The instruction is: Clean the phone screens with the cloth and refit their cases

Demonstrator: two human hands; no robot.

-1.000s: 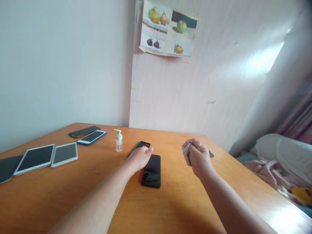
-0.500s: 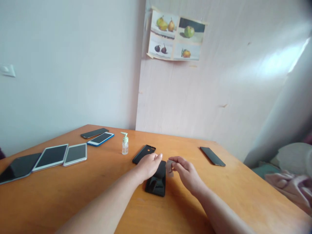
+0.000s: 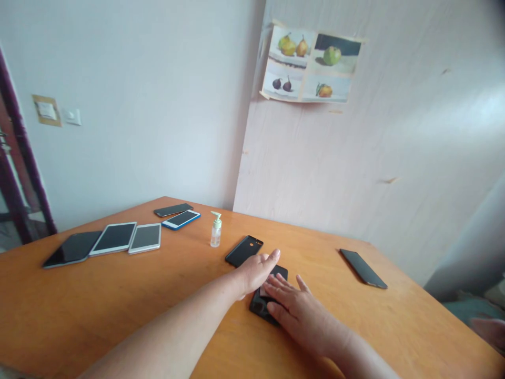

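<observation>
Because the black phone lies flat on the wooden table, between and partly under both hands, the tabletop appears to take whatever pressure is applied from above. The right hand rests palm down over it from the near right. Its middle fingers are stretched out and lie close together; the thumb and the little finger stand apart. Beneath the fingertips shows a small pale cloth, held by flat contact rather than pinched, a posture that would spread force across the glass.

The left hand is at the phone's left edge with the thumb raised. Its other fingers are hidden behind the hand, so whether they grip or merely touch cannot be told; the position suggests steadying.

Just beyond the left hand lies an empty black case, presumably set aside to leave the phone bare. A pump bottle stands upright farther off to the left, within likely reach. Tablets and a blue-edged phone are grouped at far left, while a dark phone lies alone at right, apparently kept separate from that group.
</observation>
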